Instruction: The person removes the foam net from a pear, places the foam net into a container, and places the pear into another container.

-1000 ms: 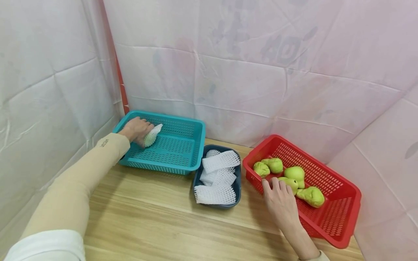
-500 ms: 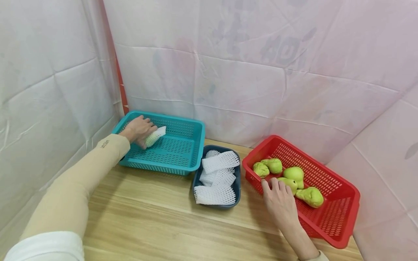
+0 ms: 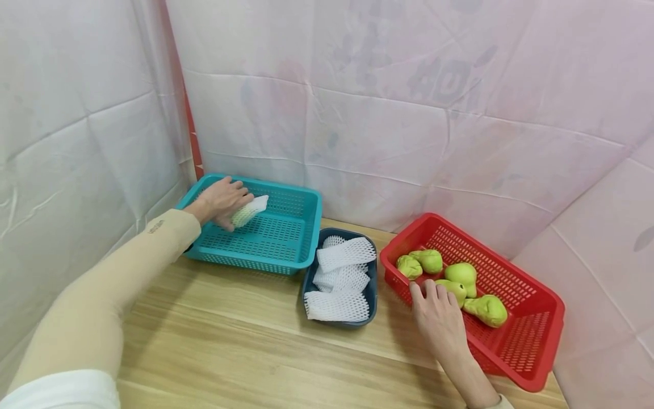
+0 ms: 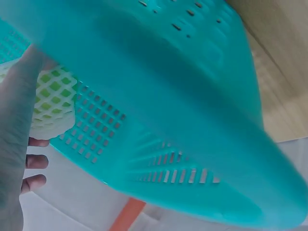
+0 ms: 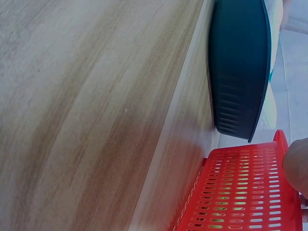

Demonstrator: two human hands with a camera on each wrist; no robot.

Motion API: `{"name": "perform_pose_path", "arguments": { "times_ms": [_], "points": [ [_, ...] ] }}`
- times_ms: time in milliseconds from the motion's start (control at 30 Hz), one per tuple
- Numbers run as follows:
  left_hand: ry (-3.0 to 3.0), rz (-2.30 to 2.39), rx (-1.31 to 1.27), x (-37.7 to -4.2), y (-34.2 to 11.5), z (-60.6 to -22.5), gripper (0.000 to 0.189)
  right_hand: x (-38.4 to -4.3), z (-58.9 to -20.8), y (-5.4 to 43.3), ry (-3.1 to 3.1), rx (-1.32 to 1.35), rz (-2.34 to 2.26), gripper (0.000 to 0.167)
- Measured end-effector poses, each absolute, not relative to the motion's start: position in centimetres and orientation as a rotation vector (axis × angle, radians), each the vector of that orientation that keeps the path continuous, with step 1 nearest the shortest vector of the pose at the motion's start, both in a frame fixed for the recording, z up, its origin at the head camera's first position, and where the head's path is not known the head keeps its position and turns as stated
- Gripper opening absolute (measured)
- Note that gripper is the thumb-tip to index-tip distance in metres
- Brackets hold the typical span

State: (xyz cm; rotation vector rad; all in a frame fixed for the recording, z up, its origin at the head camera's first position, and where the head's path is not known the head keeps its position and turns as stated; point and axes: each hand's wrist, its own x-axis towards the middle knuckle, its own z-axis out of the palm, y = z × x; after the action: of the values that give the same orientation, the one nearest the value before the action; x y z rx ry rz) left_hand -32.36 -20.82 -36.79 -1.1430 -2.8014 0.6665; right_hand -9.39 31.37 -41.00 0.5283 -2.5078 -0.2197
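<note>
In the head view my left hand point(image 3: 227, 201) is inside the teal basket point(image 3: 260, 264), gripping a pear in a white foam net sleeve point(image 3: 250, 211). Green shows through the mesh of the sleeved pear point(image 4: 54, 98) in the left wrist view, where the thumb crosses it and several fingertips point(image 4: 36, 162) show beyond. My right hand point(image 3: 440, 318) rests on the near rim of the red basket point(image 3: 541, 335), fingers over the edge beside a yellow-green pear point(image 3: 455, 288). In the right wrist view only a bit of this hand point(image 5: 297, 166) shows at the rim.
A dark blue bin point(image 3: 375, 284) holding several white foam net sleeves point(image 3: 337, 307) stands between the two baskets. Several green pears point(image 3: 487, 309) lie in the red basket. Pale printed cloth point(image 3: 357, 130) hangs behind and at both sides of the wooden table point(image 3: 245, 341).
My left hand has shifted slightly right within the teal basket, and the sleeved pear has moved with it. The right hand has stayed on the red basket's rim.
</note>
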Motion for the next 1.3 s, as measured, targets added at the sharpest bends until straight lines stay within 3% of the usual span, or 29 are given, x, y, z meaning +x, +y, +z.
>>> {"name": "perform_pose_path", "arguments": {
  "times_ms": [800,1300],
  "points": [
    [-2.594,0.571,-1.146,-28.0,-17.9,-33.1,0.088,-9.4,-40.8,31.3,-2.511,0.524,-0.214,0.024],
    [-2.516,0.340,-1.170,-23.5,-15.3,-31.7,0.088,-9.4,-40.9,31.5,-2.523,0.523,-0.223,0.022]
  ]
}}
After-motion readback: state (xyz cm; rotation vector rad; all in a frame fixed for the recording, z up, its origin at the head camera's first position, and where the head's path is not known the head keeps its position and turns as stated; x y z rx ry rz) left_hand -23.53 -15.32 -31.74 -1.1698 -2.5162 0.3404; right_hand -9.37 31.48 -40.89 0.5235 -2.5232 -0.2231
